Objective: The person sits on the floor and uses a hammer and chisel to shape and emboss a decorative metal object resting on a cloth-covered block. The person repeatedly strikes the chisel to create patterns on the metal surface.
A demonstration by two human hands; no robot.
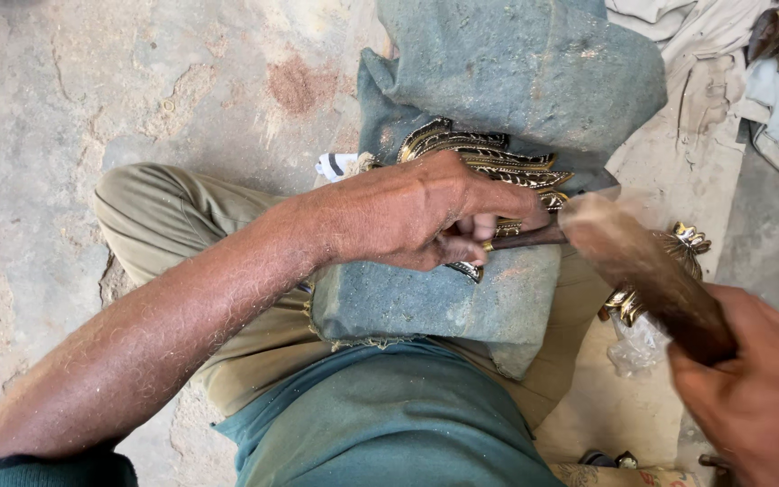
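My left hand [426, 212] is shut on a thin dark metal punch [525, 238] that lies across an ornate gold and black metal piece [489, 158]. That piece rests on a grey-blue felt pad [462, 298] over my lap. My right hand [759, 397] at the lower right grips the wooden handle of a mallet [651, 271], blurred by motion, whose head is at the outer end of the punch. Much of the ornate piece is hidden under my left hand.
I sit cross-legged on a dusty concrete floor [137, 81]. A second gold ornament [678, 248] lies by my right knee, half behind the mallet. Crumpled cloths [768, 99] lie at the upper right. A small white object [335, 165] sits beside the pad.
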